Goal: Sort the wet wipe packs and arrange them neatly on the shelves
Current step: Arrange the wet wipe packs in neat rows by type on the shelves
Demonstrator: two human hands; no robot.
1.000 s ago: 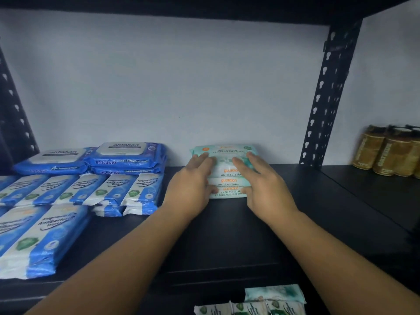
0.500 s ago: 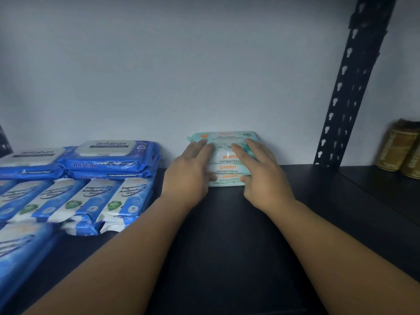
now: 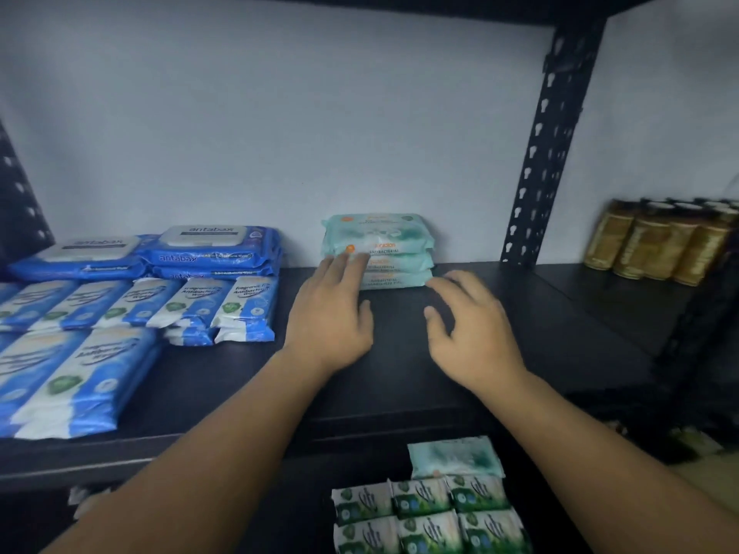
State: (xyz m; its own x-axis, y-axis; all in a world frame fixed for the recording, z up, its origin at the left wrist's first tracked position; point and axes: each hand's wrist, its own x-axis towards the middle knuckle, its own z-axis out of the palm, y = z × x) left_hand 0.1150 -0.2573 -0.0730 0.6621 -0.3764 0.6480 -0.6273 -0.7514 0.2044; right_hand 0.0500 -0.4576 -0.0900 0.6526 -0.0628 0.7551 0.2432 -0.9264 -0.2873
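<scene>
— We are at a black shelf (image 3: 400, 393) with a white wall (image 3: 280, 133) behind it. Where are our wipes?

— The green pile of wipe packs (image 3: 384, 249) sits at the back of the shelf, right against the wall. It looks three packs high.

— And our hands?

— Our left hand (image 3: 332, 317) is flat with straight fingers. Its tips touch the left front of the pile. Our right hand (image 3: 472, 333) is loose, with its fingers a little bent, and it holds nothing. It is just beside the pile's right corner. We cannot tell if it touches.

— What else is near?

— To the left are blue packs with lids (image 3: 208, 249). In front of those are rows of blue and white packs (image 3: 160, 301). Gold cans (image 3: 656, 241) stand far to the right, past the black post (image 3: 548, 145). On the shelf below lie one more green pack (image 3: 456, 457) and some small leafy packs (image 3: 428, 513).

— What could go wrong?

— The packs look soft and slippery. If we push with only our left hand, the pile may turn or the top pack may slide crooked. If we pull away fast, a finger could drag a pack forward. And we might forget the green pack down below, which we guess belongs on this pile.
</scene>
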